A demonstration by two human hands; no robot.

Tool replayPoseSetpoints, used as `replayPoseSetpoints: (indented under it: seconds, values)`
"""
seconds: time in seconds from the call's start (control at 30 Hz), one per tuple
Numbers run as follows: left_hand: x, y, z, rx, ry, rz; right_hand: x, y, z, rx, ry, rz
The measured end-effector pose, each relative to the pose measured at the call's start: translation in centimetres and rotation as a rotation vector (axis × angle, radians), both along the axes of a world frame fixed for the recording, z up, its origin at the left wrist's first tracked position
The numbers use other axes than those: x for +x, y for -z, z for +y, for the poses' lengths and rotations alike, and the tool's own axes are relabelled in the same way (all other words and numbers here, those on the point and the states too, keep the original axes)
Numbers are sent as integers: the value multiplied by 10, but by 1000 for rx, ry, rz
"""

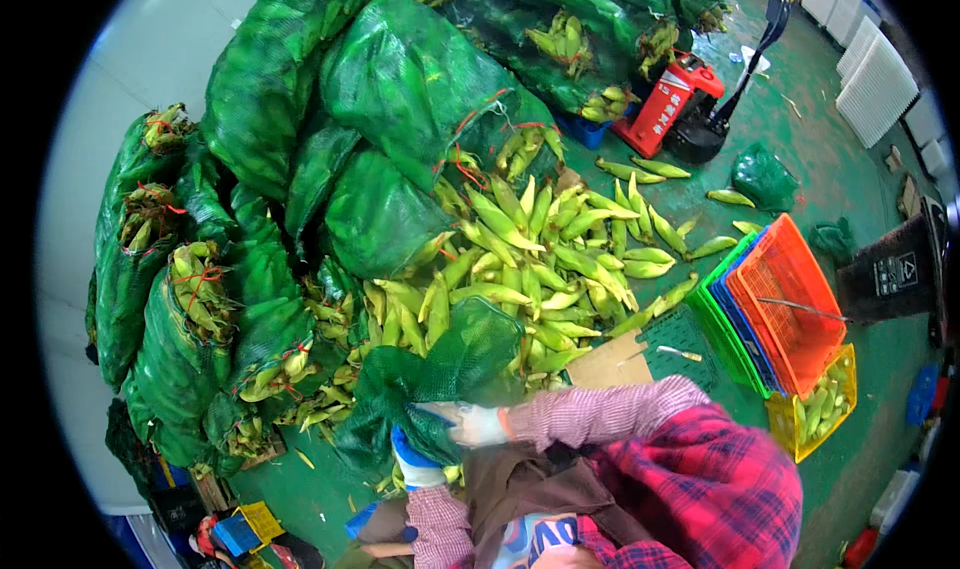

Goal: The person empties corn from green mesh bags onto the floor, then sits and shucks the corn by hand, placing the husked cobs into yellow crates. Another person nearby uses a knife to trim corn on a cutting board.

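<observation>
Gloved left hand (416, 463) and right hand (474, 424), both mine, close together against green mesh bag (405, 389); fingers partly buried, I couldn't tell if closed. Bag lay slack at corn pile's (562, 261) near edge, presumably for short reach.

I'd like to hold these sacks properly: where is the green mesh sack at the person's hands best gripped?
Probably by its bunched near edge, from the person's side, with both hands. The green mesh sack is limp and gathers there, while its far part spreads toward the corn pile. The gloved left hand and right hand are at that edge.
</observation>
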State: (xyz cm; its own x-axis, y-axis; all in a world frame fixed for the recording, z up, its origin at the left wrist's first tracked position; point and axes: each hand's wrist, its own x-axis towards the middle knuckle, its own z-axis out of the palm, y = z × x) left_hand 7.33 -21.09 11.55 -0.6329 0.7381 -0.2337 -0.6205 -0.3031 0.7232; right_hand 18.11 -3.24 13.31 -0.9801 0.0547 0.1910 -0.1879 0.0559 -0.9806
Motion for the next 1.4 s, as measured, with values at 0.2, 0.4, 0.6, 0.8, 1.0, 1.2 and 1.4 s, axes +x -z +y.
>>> replayPoseSetpoints:
  seconds: [0.2,0.4,0.6,0.8,1.0,1.2,1.4]
  values:
    - [-11,-66,-6,-410,-298,279,30,11,101,-564,88,-258]
    - [42,-88,85,-506,-12,201,38,11,50,245,208,61]
    - [60,-71,148,-475,420,322,66,-26,149,575,51,244]
    - [-49,-19,58,-470,10,-159,349,-224,503,1536,1505,-1347]
    - [-17,39,-78,-841,-77,-176,467,-304,493,954,2122,-421]
    - [53,105,-63,-373,78,-519,373,-56,387,742,1109,-813]
    - [73,105,-98,-552,76,-293,330,138,205,392,469,-1224]
